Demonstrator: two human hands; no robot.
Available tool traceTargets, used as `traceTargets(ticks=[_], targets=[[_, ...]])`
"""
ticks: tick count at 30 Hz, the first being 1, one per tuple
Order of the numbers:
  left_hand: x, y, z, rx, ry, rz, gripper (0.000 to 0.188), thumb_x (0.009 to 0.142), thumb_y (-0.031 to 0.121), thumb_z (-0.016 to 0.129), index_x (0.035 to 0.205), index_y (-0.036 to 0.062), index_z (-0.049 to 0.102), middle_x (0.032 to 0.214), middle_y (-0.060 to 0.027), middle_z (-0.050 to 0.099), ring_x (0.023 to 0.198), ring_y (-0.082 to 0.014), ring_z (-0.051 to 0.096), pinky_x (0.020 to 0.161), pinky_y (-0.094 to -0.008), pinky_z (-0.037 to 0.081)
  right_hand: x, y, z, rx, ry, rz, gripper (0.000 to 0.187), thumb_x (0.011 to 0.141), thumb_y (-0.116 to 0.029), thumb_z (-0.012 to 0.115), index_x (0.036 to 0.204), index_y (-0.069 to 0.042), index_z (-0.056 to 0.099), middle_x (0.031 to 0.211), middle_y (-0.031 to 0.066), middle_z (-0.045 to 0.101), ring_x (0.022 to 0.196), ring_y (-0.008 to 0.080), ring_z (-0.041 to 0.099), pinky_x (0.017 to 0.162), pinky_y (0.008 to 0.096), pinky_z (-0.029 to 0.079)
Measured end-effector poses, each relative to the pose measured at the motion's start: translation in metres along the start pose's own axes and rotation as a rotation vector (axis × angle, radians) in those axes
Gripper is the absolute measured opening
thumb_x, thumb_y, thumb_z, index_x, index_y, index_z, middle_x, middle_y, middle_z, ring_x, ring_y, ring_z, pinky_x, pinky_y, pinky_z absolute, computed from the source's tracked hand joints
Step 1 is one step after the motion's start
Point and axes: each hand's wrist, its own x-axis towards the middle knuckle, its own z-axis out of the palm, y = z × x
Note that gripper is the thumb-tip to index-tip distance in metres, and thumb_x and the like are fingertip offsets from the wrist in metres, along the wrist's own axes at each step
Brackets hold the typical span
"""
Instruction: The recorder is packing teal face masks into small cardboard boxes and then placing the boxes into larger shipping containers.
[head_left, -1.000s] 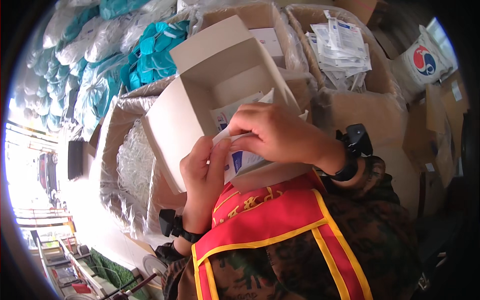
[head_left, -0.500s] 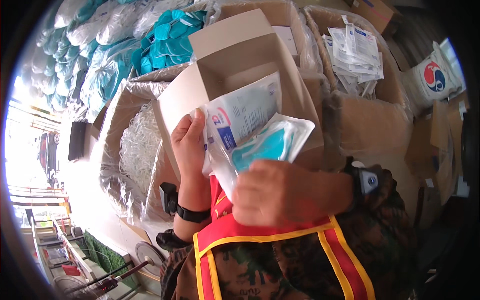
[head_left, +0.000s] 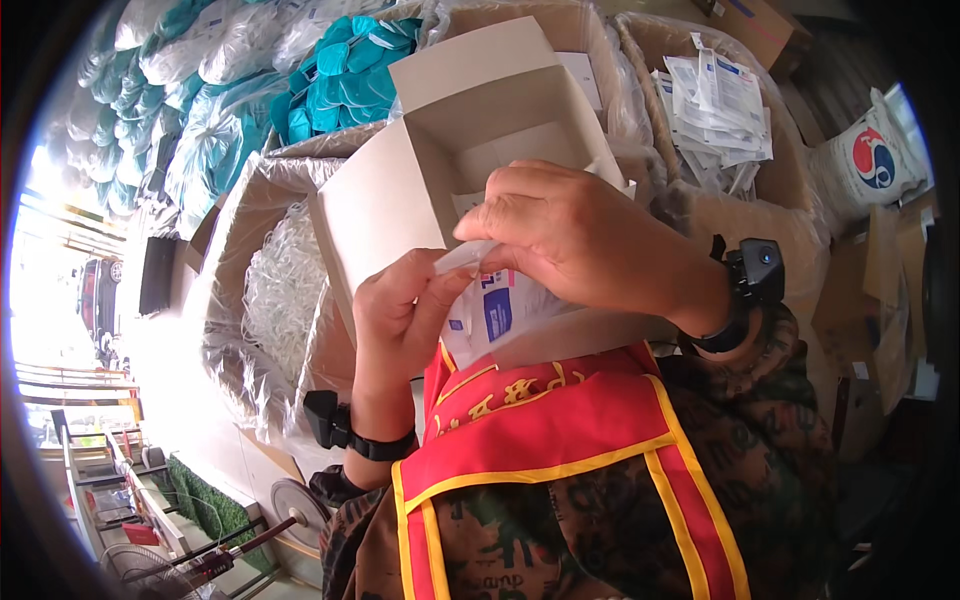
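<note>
A white plastic pouch with blue and pink print [head_left: 497,312] is held between my two hands above my red apron. My left hand [head_left: 398,305] pinches its upper edge between thumb and fingers. My right hand [head_left: 565,220] is closed at the same edge, beside the left fingertips, where a pale flap [head_left: 462,258] stands up. The right hand and wrist cover much of the pouch, and its contents cannot be seen. Just beyond the hands is an open cardboard box [head_left: 372,205] with its flaps spread; the right hand hides part of its inside.
On the left, a plastic-lined carton holds white stringy loops [head_left: 285,285]. Behind it are teal cup-shaped fabric pieces [head_left: 345,75] and filled clear bags [head_left: 235,50]. At the right, another lined carton [head_left: 640,60] contains flat printed pouches [head_left: 715,115], near a white sack [head_left: 870,155].
My right hand has moved up from low in front to the pouch's top edge, and the left hand has lowered slightly. The clear pack with the teal piece no longer shows.
</note>
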Motion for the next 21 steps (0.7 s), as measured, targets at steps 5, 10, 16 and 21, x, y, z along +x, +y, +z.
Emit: traceTargets(ticks=[5, 10, 16, 21], targets=[[0.003, 0.016, 0.012, 0.112, 0.136, 0.002, 0.008, 0.085, 0.001, 0.067, 0.093, -0.0004, 0.067, 0.079, -0.01, 0.065, 0.066, -0.0135, 0.063, 0.06, -0.0244, 0.049, -0.003, 0.0, 0.006, -0.033, -0.005, 0.027, 0.017, 0.074, -0.004, 0.071, 0.084, -0.004, 0.058, 0.08, 0.0093, 0.051, 0.08, 0.03, 0.055, 0.07, 0.0376, 0.046], [0.003, 0.007, 0.017, 0.162, 0.135, 0.248, 0.012, 0.086, 0.0, 0.066, 0.098, -0.0005, 0.066, 0.082, -0.0096, 0.066, 0.072, -0.0126, 0.063, 0.063, -0.0239, 0.049, -0.003, 0.003, 0.005, 0.043, 0.104, 0.001, 0.011, 0.076, -0.007, 0.069, 0.082, -0.003, 0.06, 0.08, 0.0099, 0.055, 0.081, 0.03, 0.057, 0.072, 0.0376, 0.048], [-0.007, 0.003, 0.029, -0.397, 0.236, -0.209, 0.005, 0.089, 0.002, 0.064, 0.093, -0.0016, 0.063, 0.081, -0.0019, 0.064, 0.07, -0.0064, 0.057, 0.062, -0.0205, 0.045, -0.011, 0.001, 0.02, -0.141, 0.029, -0.035, 0.011, 0.073, -0.008, 0.064, 0.081, -0.004, 0.058, 0.081, 0.0072, 0.054, 0.082, 0.0268, 0.056, 0.072, 0.0349, 0.046], [-0.004, 0.003, 0.028, -0.723, 0.265, -0.315, 0.006, 0.091, 0.006, 0.063, 0.09, 0.0003, 0.061, 0.08, -0.0046, 0.064, 0.07, -0.0082, 0.058, 0.063, -0.0214, 0.046, -0.01, -0.017, 0.02, -0.282, 0.049, -0.13, 0.014, 0.068, -0.009, 0.064, 0.078, -0.008, 0.054, 0.081, 0.0047, 0.053, 0.078, 0.0221, 0.054, 0.068, 0.033, 0.045]])
